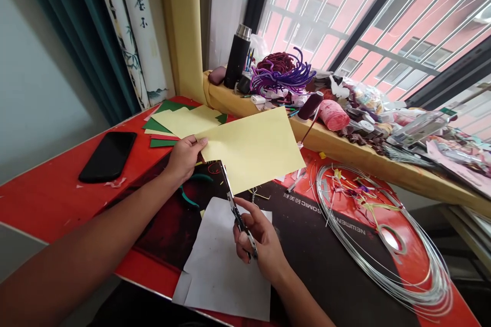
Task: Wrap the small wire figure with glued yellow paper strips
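Note:
A sheet of yellow paper (257,145) is held up over the table, pinched at its left edge by my left hand (184,158). My right hand (259,235) grips a pair of scissors (238,217) by the handles. The scissor blades meet the lower left part of the yellow sheet, where a corner has been notched out. Below the scissors lies a white sheet of paper (226,260) with a folded corner. Teal-handled pliers (190,198) rest partly hidden behind my left wrist.
A black phone (108,157) lies at the left, near stacked yellow, green and red paper (184,121). On the right sits a large coil of silver wire (383,271) with a tape roll (392,239). The windowsill holds a black thermos (237,56), purple cords (282,76) and craft clutter.

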Motion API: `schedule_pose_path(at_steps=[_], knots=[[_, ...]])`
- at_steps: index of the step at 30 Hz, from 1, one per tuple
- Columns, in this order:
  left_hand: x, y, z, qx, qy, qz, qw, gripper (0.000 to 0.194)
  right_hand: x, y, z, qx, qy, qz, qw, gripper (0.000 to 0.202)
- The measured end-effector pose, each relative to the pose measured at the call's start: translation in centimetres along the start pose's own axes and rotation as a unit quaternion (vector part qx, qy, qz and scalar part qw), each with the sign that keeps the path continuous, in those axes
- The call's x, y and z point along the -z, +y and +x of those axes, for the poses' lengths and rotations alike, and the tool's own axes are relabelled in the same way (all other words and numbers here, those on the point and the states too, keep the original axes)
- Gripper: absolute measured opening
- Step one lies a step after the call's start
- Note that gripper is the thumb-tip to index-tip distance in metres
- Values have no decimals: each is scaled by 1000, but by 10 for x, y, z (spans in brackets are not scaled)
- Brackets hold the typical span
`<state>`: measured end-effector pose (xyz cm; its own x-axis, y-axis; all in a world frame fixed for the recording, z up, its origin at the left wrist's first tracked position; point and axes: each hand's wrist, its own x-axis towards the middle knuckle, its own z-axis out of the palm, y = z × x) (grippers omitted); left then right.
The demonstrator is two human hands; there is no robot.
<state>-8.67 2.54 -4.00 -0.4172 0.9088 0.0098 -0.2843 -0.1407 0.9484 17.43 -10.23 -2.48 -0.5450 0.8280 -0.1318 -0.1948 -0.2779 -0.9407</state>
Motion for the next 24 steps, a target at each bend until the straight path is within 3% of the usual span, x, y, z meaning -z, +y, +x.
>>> schedule_pose_path(at_steps=[13, 24], knots=[[-7, -1, -8, -12, -28, -28, 999, 45, 3, 5, -2, 10, 1, 1, 1000, 70], [-13, -3, -16, 3, -47, -37, 998, 46, 3, 6, -2, 23, 25, 7, 999, 61]])
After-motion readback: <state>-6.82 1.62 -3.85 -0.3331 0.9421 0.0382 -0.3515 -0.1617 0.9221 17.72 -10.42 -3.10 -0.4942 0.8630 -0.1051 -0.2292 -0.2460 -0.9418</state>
